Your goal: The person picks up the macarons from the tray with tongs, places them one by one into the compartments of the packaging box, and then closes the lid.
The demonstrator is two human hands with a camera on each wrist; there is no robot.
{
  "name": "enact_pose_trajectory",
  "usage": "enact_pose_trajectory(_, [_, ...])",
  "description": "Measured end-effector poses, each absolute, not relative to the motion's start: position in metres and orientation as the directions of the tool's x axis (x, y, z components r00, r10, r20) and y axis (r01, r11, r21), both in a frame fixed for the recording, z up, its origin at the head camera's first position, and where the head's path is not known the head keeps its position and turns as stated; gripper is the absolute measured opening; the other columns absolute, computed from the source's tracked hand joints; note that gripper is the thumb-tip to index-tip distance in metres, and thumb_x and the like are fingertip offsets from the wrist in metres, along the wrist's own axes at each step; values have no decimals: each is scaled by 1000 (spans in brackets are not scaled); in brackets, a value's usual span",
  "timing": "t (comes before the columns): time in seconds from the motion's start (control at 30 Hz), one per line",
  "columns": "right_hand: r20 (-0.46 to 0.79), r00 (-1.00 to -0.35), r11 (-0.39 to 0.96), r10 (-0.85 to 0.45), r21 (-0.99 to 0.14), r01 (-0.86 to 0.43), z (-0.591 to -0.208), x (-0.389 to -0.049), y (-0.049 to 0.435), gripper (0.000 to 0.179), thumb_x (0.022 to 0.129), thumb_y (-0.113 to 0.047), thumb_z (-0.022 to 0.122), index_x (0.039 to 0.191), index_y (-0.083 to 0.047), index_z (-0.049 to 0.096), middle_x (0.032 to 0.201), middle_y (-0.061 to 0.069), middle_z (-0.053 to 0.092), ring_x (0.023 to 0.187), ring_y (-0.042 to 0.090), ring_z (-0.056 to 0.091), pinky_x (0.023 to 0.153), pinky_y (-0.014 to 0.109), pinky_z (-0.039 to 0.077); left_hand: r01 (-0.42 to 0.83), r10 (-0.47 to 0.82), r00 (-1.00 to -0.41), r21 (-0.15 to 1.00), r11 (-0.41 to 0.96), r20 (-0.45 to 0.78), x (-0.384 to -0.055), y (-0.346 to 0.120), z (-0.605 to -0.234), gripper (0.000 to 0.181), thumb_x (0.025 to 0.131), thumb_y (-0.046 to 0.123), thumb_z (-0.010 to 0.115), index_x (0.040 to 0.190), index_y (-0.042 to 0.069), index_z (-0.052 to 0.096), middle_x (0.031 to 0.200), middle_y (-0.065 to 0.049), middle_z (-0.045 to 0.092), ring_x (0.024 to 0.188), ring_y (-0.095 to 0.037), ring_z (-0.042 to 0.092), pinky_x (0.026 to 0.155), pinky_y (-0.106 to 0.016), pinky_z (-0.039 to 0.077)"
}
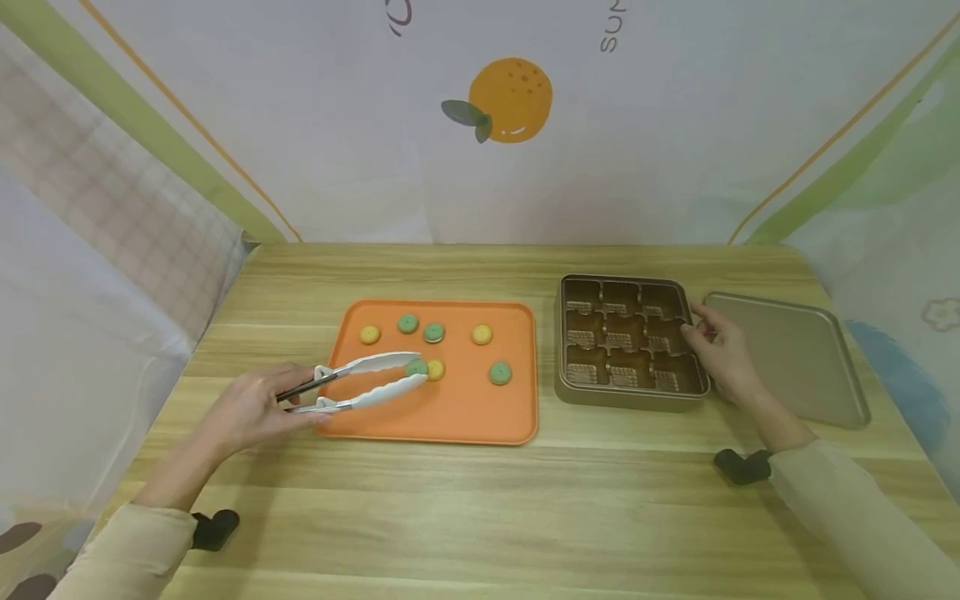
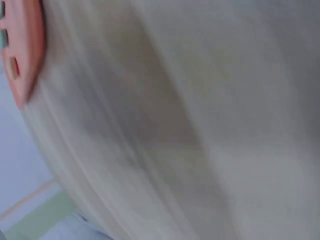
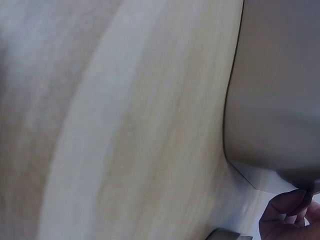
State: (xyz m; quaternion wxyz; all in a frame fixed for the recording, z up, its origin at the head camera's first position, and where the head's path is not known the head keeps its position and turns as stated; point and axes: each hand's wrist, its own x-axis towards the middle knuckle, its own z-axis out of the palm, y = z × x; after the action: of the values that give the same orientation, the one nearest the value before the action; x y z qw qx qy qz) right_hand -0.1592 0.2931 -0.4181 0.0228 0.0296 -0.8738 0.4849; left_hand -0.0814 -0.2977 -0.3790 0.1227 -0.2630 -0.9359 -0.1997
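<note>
My left hand (image 1: pixel 251 408) holds a pair of metal tongs (image 1: pixel 386 392) with white tips over an orange tray (image 1: pixel 450 421). The tongs' tips stand apart, with a green macaron (image 1: pixel 416 367) and a yellow macaron (image 1: pixel 436 370) between their ends in the head view. At the right, my right hand (image 1: pixel 723 354) grips the right rim of a square brown tin (image 1: pixel 630 398), thumb at the edge. Inside the tin sits a brown plastic insert (image 1: pixel 621 321) with square compartments, none holding a macaron. The right wrist view shows curled fingers (image 3: pixel 285 212) at the tin's corner.
More green and yellow macarons, such as a green one (image 1: pixel 500 372) and a yellow one (image 1: pixel 482 334), lie spread on the tray. A flat metal lid (image 1: pixel 795 358) lies right of the tin. Behind the wooden table (image 1: pixel 480 508) hangs a printed curtain (image 1: pixel 360 150).
</note>
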Motion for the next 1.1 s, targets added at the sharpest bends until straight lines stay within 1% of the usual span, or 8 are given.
enact_pose_trajectory(0.2, [65, -997, 537, -33, -840, -72, -419, -159, 294, 51, 98, -15, 47, 140, 10, 32, 87, 3, 41, 56, -1, 36, 46, 17, 34, 558, 458, -825, 343, 756, 333, -95, -269, -374, 50, 57, 25, 89, 100, 5, 71, 77, 1, 63, 57, -1, 48, 48, -16, 38])
enact_pose_trajectory(0.3, [69, -997, 541, -29, -838, -74, -420, -160, 294, 51, 98, -16, 47, 140, 10, 32, 87, 2, 41, 59, -1, 38, 48, 16, 35, 548, 457, -833, 361, 755, 310, -102, -253, -371, 52, 59, 26, 88, 104, 4, 71, 85, -2, 67, 59, -4, 52, 48, -18, 40])
enact_pose_trajectory(0.43, [72, -997, 535, -30, -841, -77, -420, -161, 293, 51, 98, -15, 48, 140, 10, 33, 87, 2, 41, 62, 0, 39, 50, 15, 37, 530, 462, -848, 385, 755, 261, -111, -230, -367, 53, 63, 31, 86, 107, 7, 70, 93, -3, 67, 65, -11, 58, 50, -20, 41])
enact_pose_trajectory(0.57, [72, -997, 526, -35, -846, -79, -422, -163, 294, 51, 98, -13, 48, 140, 10, 32, 87, 3, 40, 62, 1, 39, 51, 15, 37, 533, 481, -846, 401, 745, 232, -119, -204, -365, 58, 67, 40, 83, 113, 7, 69, 100, -6, 68, 67, -12, 61, 53, -21, 44])
enact_pose_trajectory(0.7, [86, -996, 528, -28, -845, -88, -424, -164, 296, 50, 97, -11, 49, 139, 11, 33, 86, 3, 42, 63, 1, 39, 51, 15, 37, 590, 524, -807, 386, 709, 271, -128, -176, -366, 55, 67, 45, 81, 109, 11, 70, 89, -4, 68, 62, -7, 59, 51, -19, 43])
enact_pose_trajectory(0.8, [93, -995, 528, -23, -845, -91, -425, -164, 296, 49, 97, -10, 49, 138, 11, 34, 86, 3, 42, 62, 1, 39, 50, 15, 37, 606, 543, -795, 382, 697, 271, -133, -155, -368, 54, 68, 48, 79, 108, 14, 70, 79, 0, 64, 59, -5, 52, 50, -19, 41])
enact_pose_trajectory(0.93, [85, -996, 526, -23, -846, -85, -423, -163, 295, 49, 97, -11, 49, 139, 10, 34, 86, 4, 42, 63, 1, 40, 50, 15, 37, 590, 543, -805, 406, 698, 237, -134, -129, -371, 58, 69, 49, 78, 114, 13, 69, 79, -1, 62, 59, -6, 44, 50, -20, 37])
enact_pose_trajectory(1.1, [62, -998, 519, -28, -852, -68, -422, -161, 295, 50, 98, -14, 48, 140, 8, 32, 87, 4, 41, 63, 1, 40, 50, 15, 37, 579, 536, -813, 415, 701, 228, -131, -104, -375, 52, 70, 48, 79, 110, 15, 70, 74, -2, 60, 55, -7, 39, 47, -19, 34])
